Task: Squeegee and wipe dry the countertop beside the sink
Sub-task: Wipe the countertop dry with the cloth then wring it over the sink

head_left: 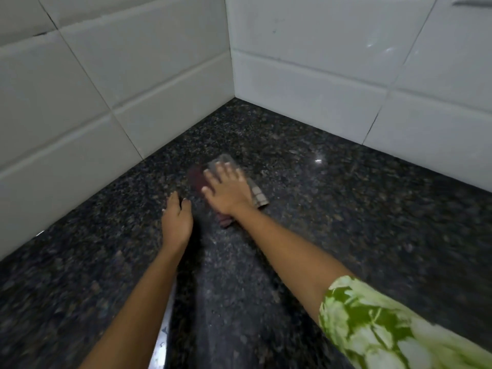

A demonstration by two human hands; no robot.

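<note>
A dark speckled granite countertop (pixel 332 209) fills the view and runs into a tiled corner. My right hand (pixel 226 190) lies flat, fingers spread, pressing a folded cloth (pixel 257 195) onto the counter; the cloth is maroon with a checked grey-beige part and is blurred by motion. My left hand (pixel 177 219) rests on the counter just left of the cloth, fingers loosely curled, holding nothing. No squeegee is in view.
White wall tiles (pixel 106 89) rise along the left and back edges and meet in a corner (pixel 231 97). A thin shiny metal strip (pixel 163 339) shows under my left forearm. A green-and-white patterned sleeve (pixel 386 328) covers my right upper arm.
</note>
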